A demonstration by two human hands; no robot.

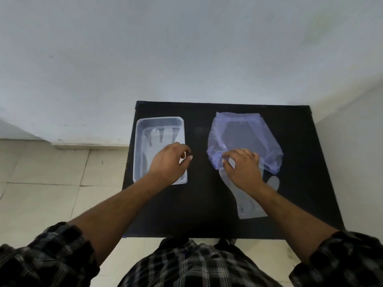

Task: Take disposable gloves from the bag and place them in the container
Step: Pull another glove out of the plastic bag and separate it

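Observation:
A clear plastic container (138,146) sits on the left of the black table (204,206), with a transparent glove (161,136) lying flat inside it. My left hand (167,162) hovers over the container's near right corner, fingers loosely curled and apart, with nothing in them. A bluish translucent bag (245,132) lies on the right, its mouth toward me. My right hand (242,168) rests at that mouth, fingertips curled onto another transparent glove (250,206). This glove stretches from the bag toward the near edge, partly hidden under my wrist.
The black table stands against a pale wall, with a second wall close on its right. Tiled floor lies to the left and at the near side. My checked sleeves and shirt fill the bottom of the view.

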